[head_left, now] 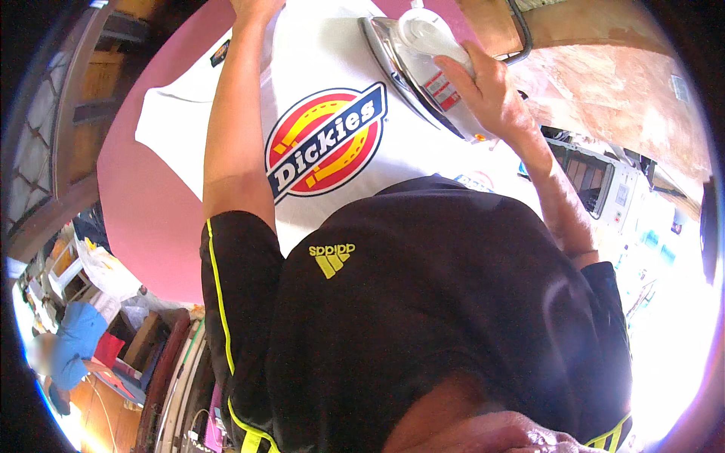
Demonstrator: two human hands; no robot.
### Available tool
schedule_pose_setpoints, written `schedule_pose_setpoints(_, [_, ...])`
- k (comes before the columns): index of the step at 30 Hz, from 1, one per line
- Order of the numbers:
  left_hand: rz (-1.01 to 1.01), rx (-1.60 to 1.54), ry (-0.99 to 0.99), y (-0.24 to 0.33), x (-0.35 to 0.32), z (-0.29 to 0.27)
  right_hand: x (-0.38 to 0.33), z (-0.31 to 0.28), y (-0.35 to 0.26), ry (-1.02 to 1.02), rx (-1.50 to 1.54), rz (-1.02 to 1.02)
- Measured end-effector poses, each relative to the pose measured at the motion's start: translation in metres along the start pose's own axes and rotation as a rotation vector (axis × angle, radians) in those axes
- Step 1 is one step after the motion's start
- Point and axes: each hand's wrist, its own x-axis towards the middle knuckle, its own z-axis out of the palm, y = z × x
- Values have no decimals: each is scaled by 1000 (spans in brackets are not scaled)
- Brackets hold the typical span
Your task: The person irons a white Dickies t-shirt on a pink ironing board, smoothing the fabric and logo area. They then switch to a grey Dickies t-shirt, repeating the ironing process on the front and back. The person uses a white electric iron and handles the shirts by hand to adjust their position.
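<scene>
A white T-shirt (325, 53) with a large red, yellow and dark blue print (332, 143) lies spread over a pink ironing board (147, 226). My right hand (491, 90) is wrapped round the handle of a white steam iron (411, 64). The iron is right of the print, its metal soleplate edge tilted toward the left and the shirt beneath it. My left arm reaches across the shirt to the far side. Only the base of my left hand (257, 6) shows at the upper edge; its fingers are out of the picture.
A dark bent metal tube (521, 38) stands beside the board at the far right. A grey-white machine (615, 192) is to the right. At lower left, a person in a blue top (79, 340) is near wooden furniture and stacked boards (177, 385). A dark lattice frame (45, 136) stands left.
</scene>
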Motion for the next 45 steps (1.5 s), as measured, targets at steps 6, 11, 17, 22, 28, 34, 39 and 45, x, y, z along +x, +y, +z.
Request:
schedule_pose_setpoints(6, [3, 63, -10, -5, 1, 3, -40, -21, 7, -115, 33, 106])
schedule_pose_setpoints(11, [16, 79, -22, -14, 5, 9, -94, -43, 18, -178, -48, 72])
schedule_pose_setpoints(17, [-24, 34, -38, -23, 0, 7, -126, -63, 17, -451, 90, 160])
schedule_pose_setpoints(22, [-172, -67, -104, -16, 7, 6, -135, -46, 22, -191, 102, 149])
schedule_pose_setpoints(28, [-188, 58, -346, -5, 30, -15, -37, -33, 12, -2, 76, -16])
schedule_pose_setpoints(34, [-225, -238, -304, -9, 25, -11, 78, 16, 15, 40, -85, -180])
schedule_pose_setpoints(39, [-216, -278, -200, -15, 14, -13, 151, 54, 41, 82, -221, -276])
schedule_pose_setpoints(45, [-247, -396, -26, 2, -3, -16, 204, 63, 53, 511, -1279, -856])
